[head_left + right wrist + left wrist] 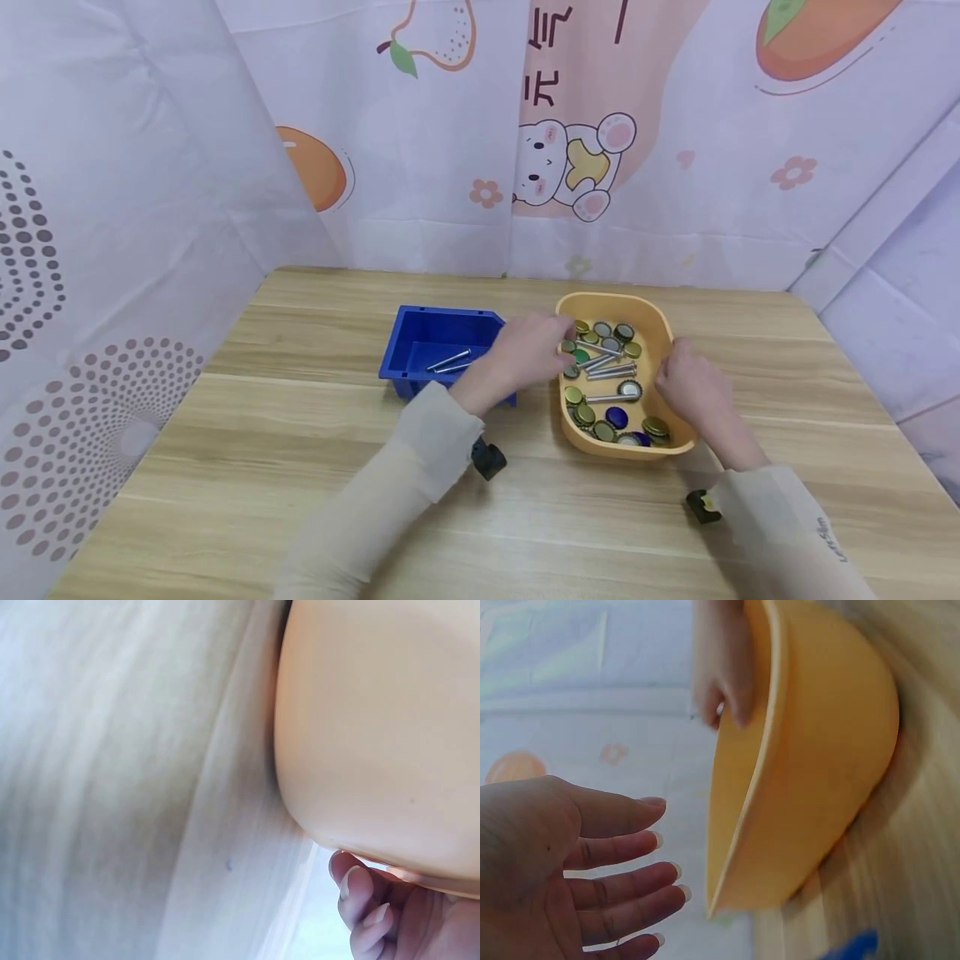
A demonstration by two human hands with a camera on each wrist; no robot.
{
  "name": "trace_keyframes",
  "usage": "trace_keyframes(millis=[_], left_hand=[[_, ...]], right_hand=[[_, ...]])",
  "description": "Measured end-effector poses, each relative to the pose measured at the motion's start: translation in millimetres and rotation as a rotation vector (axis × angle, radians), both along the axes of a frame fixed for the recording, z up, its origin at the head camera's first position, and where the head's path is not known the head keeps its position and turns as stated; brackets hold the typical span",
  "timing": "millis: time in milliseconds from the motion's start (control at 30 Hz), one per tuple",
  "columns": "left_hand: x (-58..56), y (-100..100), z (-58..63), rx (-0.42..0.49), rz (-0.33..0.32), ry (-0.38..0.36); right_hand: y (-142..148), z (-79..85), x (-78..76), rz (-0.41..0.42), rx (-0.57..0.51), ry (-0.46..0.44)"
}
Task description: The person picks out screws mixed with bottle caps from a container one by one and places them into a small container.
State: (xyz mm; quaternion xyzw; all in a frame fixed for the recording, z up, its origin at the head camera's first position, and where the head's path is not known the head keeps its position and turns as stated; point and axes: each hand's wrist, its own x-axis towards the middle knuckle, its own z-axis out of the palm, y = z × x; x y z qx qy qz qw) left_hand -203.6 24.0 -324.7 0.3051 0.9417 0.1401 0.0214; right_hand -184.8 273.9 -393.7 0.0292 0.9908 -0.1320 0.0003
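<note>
A yellow plastic basin stands on the table, holding several metal bolts and many bottle caps in gold, green, blue and silver. My left hand hovers at the basin's left rim, partly over a blue bin; the left wrist view shows its fingers spread loosely with nothing between them. On the opposite side, my right hand grips the basin's right rim. Its curled fingers show at the rim in the right wrist view. Inside the blue bin lie two bolts, partly hidden by the left hand.
Wood-grain table surrounds both containers. A printed curtain hangs along the back edge, with more white cloth at the sides. Small black camera parts jut out below the wrists.
</note>
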Motion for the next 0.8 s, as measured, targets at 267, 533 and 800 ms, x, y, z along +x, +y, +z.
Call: trace_keyframes(millis=[267,533,800], left_hand=[[7.1,39,-19.8,-0.138,-0.077,0.038],[16.5,58,-41.9,-0.230,-0.122,0.127],[16.3,66,-53.8,-0.287,-0.109,0.157]], right_hand=[[0,-0.6,-1.5,0.003,-0.005,0.009],[-1,-0.8,-1.3,-0.003,-0.004,0.010],[-1,-0.6,-1.5,-0.013,0.000,0.012]])
